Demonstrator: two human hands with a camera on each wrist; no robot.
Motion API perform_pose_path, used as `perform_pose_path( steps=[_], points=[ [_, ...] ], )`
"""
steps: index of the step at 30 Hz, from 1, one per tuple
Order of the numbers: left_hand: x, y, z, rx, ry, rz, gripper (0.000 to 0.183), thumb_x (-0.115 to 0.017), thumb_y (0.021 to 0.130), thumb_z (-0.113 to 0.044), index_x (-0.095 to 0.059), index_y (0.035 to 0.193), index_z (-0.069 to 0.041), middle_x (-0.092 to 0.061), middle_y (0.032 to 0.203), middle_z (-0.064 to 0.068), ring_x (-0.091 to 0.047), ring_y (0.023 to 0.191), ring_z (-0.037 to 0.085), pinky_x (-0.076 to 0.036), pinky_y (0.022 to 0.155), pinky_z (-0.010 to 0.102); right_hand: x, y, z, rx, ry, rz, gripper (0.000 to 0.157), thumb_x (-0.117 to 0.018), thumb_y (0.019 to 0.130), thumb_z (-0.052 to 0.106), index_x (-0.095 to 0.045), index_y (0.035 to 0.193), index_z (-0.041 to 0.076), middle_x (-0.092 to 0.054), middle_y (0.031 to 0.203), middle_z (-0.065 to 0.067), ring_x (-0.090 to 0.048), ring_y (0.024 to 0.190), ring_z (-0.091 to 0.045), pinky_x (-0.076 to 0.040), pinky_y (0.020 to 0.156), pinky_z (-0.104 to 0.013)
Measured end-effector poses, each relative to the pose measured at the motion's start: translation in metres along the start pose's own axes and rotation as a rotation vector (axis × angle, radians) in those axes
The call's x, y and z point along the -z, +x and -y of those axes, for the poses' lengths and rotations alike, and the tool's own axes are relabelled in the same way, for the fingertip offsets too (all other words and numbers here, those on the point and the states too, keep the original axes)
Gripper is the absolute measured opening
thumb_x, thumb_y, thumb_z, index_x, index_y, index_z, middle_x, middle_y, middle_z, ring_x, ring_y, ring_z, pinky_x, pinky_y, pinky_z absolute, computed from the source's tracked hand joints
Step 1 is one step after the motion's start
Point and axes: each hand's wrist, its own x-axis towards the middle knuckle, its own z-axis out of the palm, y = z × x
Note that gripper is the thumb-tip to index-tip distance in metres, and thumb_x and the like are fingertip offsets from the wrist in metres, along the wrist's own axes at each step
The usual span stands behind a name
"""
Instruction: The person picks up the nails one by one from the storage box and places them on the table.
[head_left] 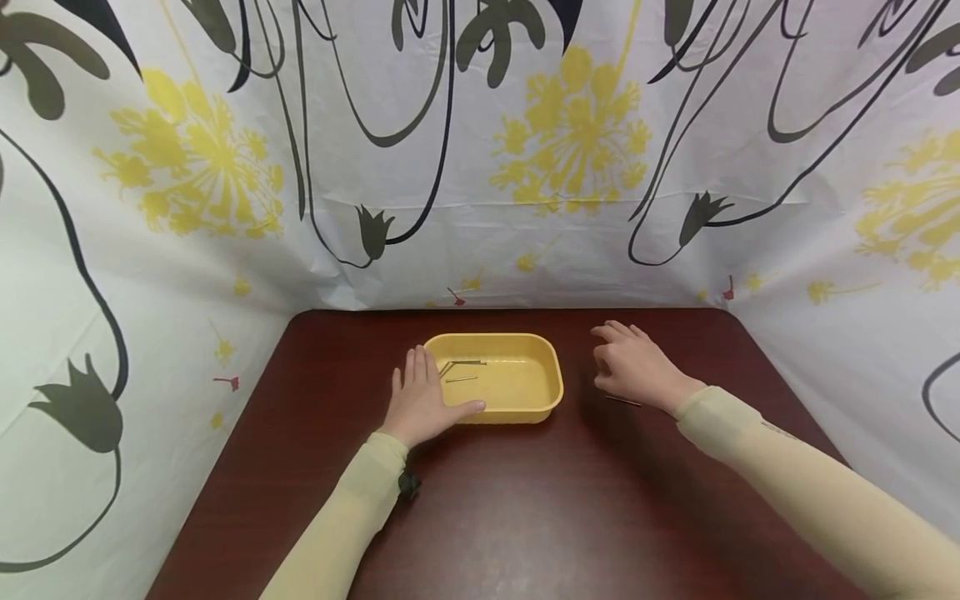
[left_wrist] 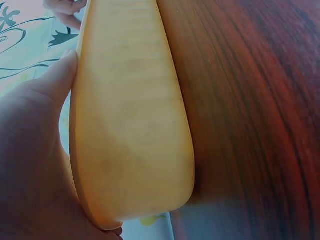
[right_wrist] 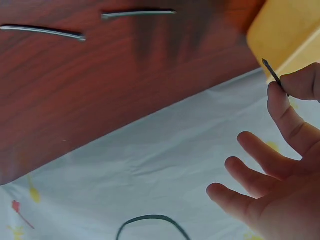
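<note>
A shallow yellow plastic tray point(head_left: 517, 404) sits on the table with a few thin nails point(head_left: 461, 380) lying at its left side. My left hand point(head_left: 422, 404) rests on the tray's near left corner, fingers straight along the left rim and thumb laid over the front rim. The left wrist view shows the tray's outer wall point(left_wrist: 130, 110), with the thumb touching its rim. To the right of the tray, my right hand point(head_left: 633, 362) pinches a nail point(right_wrist: 272, 72) between thumb and index finger, its other fingers spread. Two more nails, one at the left point(right_wrist: 42, 31), lie on the tabletop near that hand.
The dark red-brown wooden table point(head_left: 510, 508) has a glossy top. White cloth with yellow and grey flower prints point(head_left: 465, 175) hangs behind it and along both sides. A small dark object point(head_left: 408, 485) sits at the left wrist.
</note>
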Motion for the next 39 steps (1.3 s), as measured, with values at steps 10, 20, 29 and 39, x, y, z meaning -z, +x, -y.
perform_pose_path(
  steps=[10, 20, 29, 39],
  points=[
    [0.003, 0.002, 0.001, -0.004, 0.006, -0.012, 0.138, -0.049, 0.071, -0.094, -0.009, 0.158, 0.006, -0.001, 0.166, 0.022, -0.001, 0.153, 0.035, -0.007, 0.119, 0.058, -0.005, -0.027, -0.014, -0.010, -0.007, 0.076, 0.035, -0.079, 0.072, 0.016, -0.050, 0.056, 0.025, -0.060, 0.130, -0.021, -0.044, 0.132, -0.048, -0.029, 0.101, -0.075],
    [-0.002, 0.001, 0.003, 0.005, 0.002, -0.009, 0.140, -0.048, 0.069, -0.095, -0.008, 0.159, 0.004, -0.004, 0.166, 0.023, 0.000, 0.153, 0.034, -0.006, 0.119, 0.058, -0.023, -0.055, -0.020, -0.013, 0.006, 0.106, 0.034, -0.078, 0.072, 0.015, -0.050, 0.056, 0.027, -0.060, 0.130, -0.022, -0.043, 0.132, -0.050, -0.027, 0.099, -0.078],
    [-0.004, -0.003, 0.002, 0.014, 0.000, -0.003, 0.140, -0.048, 0.069, -0.096, -0.007, 0.159, 0.004, -0.002, 0.166, 0.022, 0.000, 0.153, 0.033, -0.006, 0.119, 0.057, -0.028, -0.069, -0.018, -0.026, -0.017, 0.102, 0.037, -0.078, 0.071, 0.015, -0.048, 0.054, 0.028, -0.062, 0.128, -0.020, -0.045, 0.131, -0.050, -0.027, 0.100, -0.078],
    [-0.001, -0.005, -0.001, 0.007, -0.004, -0.012, 0.138, -0.051, 0.071, -0.093, -0.008, 0.159, 0.004, 0.000, 0.166, 0.021, -0.001, 0.153, 0.034, -0.006, 0.119, 0.057, -0.028, -0.078, -0.018, -0.042, -0.028, 0.097, 0.035, -0.078, 0.070, 0.014, -0.050, 0.055, 0.028, -0.062, 0.126, -0.019, -0.044, 0.130, -0.051, -0.026, 0.098, -0.079]
  ],
)
